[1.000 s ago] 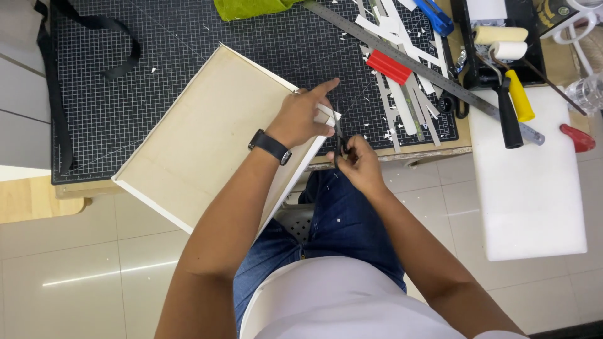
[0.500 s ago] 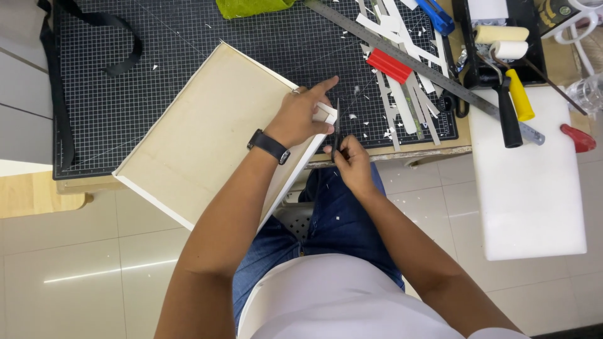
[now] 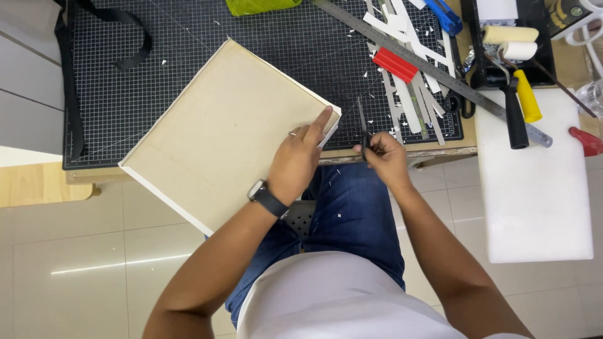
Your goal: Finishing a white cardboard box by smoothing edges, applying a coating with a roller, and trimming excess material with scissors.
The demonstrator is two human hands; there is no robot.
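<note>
Here I see my left hand [image 3: 300,160] lying flat on the near right corner of a large tan board [image 3: 226,135], fingers together and the index finger stretched out toward the corner's white edge. A dark watch [image 3: 267,199] sits on that wrist. The board lies tilted on the black gridded cutting mat [image 3: 188,56], and its near part overhangs the front edge of the desk [image 3: 38,188] above my lap.

My right hand [image 3: 384,157] is just right of the board's corner, closed around the handles of a pair of dark scissors [image 3: 363,129]. The blades point away from me, toward the far side, and stand right beside the corner; I cannot tell whether they touch it. Both hands are near each other but apart.

Farther right on the mat lie a heap of white paper strips [image 3: 411,94], a red block [image 3: 396,64] and a long metal ruler [image 3: 433,69] running diagonally. Beyond them sit a paint roller with a yellow handle [image 3: 526,94] and a black-handled one [image 3: 515,119]. A white slab [image 3: 534,188] covers the right end of the desk. A black strap [image 3: 135,47] curls at the far left of the mat, and small white scraps are scattered around.
</note>
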